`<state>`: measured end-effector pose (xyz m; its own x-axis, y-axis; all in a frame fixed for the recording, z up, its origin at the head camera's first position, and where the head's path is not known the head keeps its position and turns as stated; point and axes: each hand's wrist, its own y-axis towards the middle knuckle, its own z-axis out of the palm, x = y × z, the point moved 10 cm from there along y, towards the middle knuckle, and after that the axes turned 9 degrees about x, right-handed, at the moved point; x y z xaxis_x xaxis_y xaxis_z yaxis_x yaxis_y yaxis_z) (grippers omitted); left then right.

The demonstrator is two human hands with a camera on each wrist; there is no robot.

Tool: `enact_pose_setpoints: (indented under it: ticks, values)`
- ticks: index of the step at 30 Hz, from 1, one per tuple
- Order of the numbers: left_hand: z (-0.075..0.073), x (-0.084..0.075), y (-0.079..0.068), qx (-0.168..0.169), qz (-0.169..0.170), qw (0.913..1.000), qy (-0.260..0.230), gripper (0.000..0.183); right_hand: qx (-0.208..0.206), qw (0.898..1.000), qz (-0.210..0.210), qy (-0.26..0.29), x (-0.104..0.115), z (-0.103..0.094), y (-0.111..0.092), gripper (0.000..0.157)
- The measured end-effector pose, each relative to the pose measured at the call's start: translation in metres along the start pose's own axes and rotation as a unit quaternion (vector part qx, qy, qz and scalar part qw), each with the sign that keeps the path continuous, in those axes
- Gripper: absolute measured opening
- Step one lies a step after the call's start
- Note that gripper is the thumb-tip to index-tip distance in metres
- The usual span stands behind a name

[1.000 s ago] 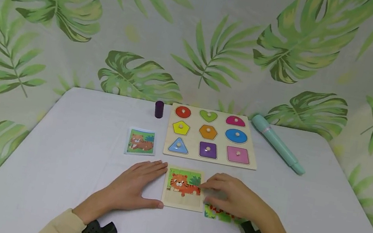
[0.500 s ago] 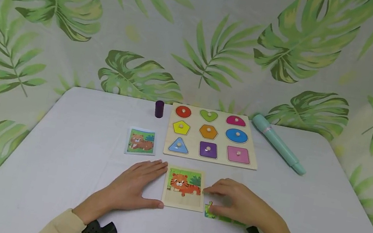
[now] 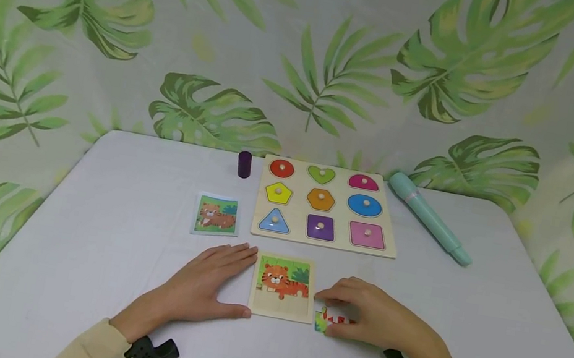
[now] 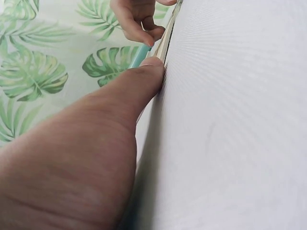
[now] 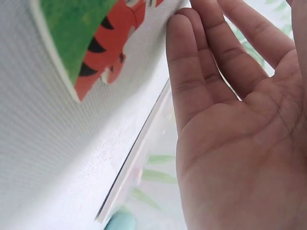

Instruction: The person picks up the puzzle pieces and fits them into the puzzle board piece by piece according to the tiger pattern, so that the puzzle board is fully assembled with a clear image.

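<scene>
A small wooden puzzle board (image 3: 282, 308) shows a tiger across its upper half and bare wood below. My left hand (image 3: 208, 285) lies flat against its left side, fingers and thumb straight, touching the edge; the left wrist view has this thumb (image 4: 144, 72) at the board's corner. Beyond the board's right edge, my right hand (image 3: 373, 311) hovers over loose puzzle pieces (image 3: 320, 322), index finger and thumb apart. A green-and-orange piece (image 5: 72, 43) lies on the cloth in the right wrist view, beside relaxed fingers (image 5: 184, 72). Their tips and some pieces are partly hidden.
A tiger picture card (image 3: 216, 216) lies behind my left hand. Farther back are a wooden board of knobbed shapes (image 3: 296, 208), a dark purple cylinder (image 3: 244, 165) and a mint-green tube-like object (image 3: 430, 218). A white cloth (image 3: 105, 225) covers the table.
My right hand has drawn back from the puzzle board to the right and come over the loose pieces, with more of them showing now. The left hand has kept its place.
</scene>
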<state>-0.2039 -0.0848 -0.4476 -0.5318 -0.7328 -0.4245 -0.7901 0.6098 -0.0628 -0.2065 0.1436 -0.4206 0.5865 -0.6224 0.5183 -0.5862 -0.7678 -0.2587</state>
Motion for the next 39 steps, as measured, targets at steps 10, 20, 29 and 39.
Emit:
enact_pose_setpoints:
  ticks: [10,20,29,39]
  values:
    - [0.0,-0.0005,-0.0003,-0.006,0.006,1.0,-0.002,0.095,0.017,0.999,0.024,-0.015,-0.0026,0.0048,0.0013,0.05]
    - [-0.0007,-0.0034,-0.001,-0.016,0.017,0.9997,0.007,0.092,0.02,1.0,0.016,-0.01,-0.0038,0.0061,0.0009,0.049]
    - [-0.0015,-0.0049,-0.0015,-0.018,0.023,0.9996,0.003,0.089,0.023,0.999,0.024,-0.012,-0.004,0.0057,0.0023,0.044]
    - [-0.0004,-0.0026,-0.0013,-0.011,0.017,0.9998,0.005,0.089,0.011,0.999,0.026,-0.03,-0.0015,0.0024,0.0039,0.041]
